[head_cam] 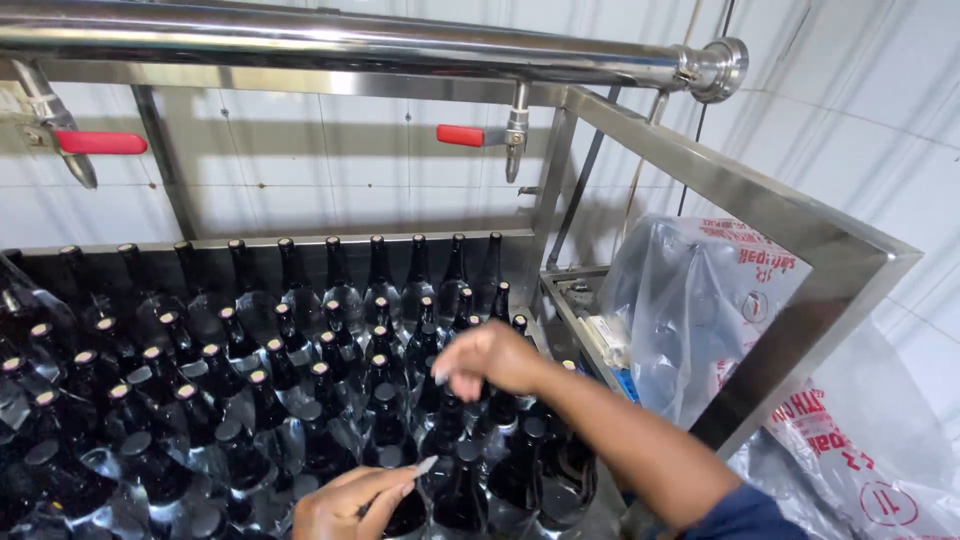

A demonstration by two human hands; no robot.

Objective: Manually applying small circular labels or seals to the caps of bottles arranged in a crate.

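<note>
Several dark glass bottles (300, 400) stand upright and packed in rows inside a steel-framed tray (300, 240). The rear bottles have open mouths and the near ones wear dark caps. My right hand (490, 360) reaches in from the lower right, in a blue sleeve. Its fingers are bunched downward just above a bottle neck (445, 405) near the tray's right side. Motion blur hides whether they pinch anything. My left hand (355, 505) is at the bottom edge and pinches a small thin grey piece (425, 466) that points up to the right over the near bottles.
A steel pipe (350, 45) with two red-handled taps (460, 135) runs overhead along the white tiled wall. The steel frame post (800, 320) rises at the right. Behind it are clear printed plastic bags (700, 300) and a small shelf (580, 300).
</note>
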